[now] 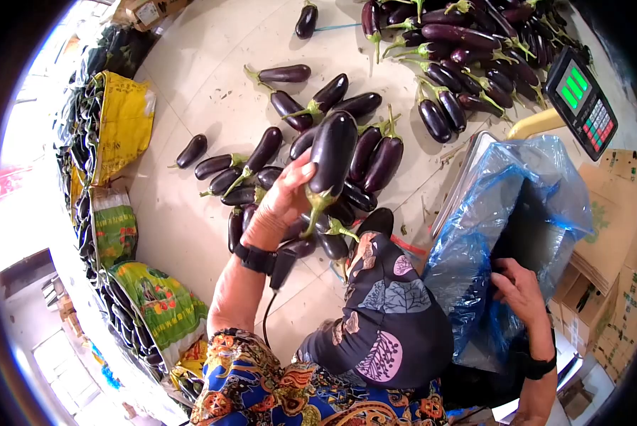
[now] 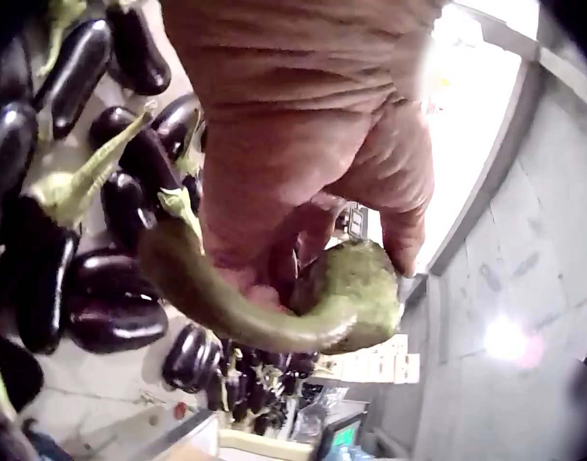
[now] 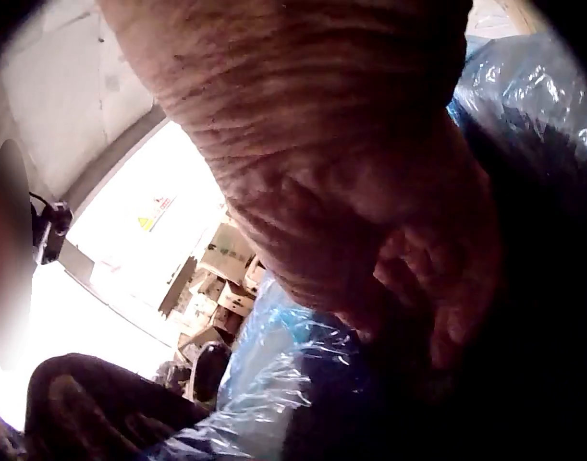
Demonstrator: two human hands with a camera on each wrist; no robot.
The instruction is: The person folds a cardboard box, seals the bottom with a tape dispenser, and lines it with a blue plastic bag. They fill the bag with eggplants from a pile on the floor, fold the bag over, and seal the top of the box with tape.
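In the head view my left hand (image 1: 290, 190) grips a dark purple eggplant (image 1: 334, 153) above the pile on the floor, its green stem end pointing down. The left wrist view shows that eggplant's curved stem (image 2: 265, 322) close up, with the fingers wrapped behind it. My right hand (image 1: 521, 290) is over the mouth of a blue plastic bag (image 1: 467, 248) that lines a container on the right. Its fingers hang loosely bent over the bag's dark inside, and the right wrist view shows nothing held in that hand (image 3: 399, 259). Shadow hides the bag's contents.
Loose eggplants (image 1: 384, 162) lie around the held one; a larger heap (image 1: 467, 42) is at the top right. A digital scale display (image 1: 581, 103) stands beside the bag, cardboard boxes (image 1: 617, 213) beyond. Filled sacks (image 1: 123, 128) line the left. A patterned head covering (image 1: 389, 312) fills the lower middle.
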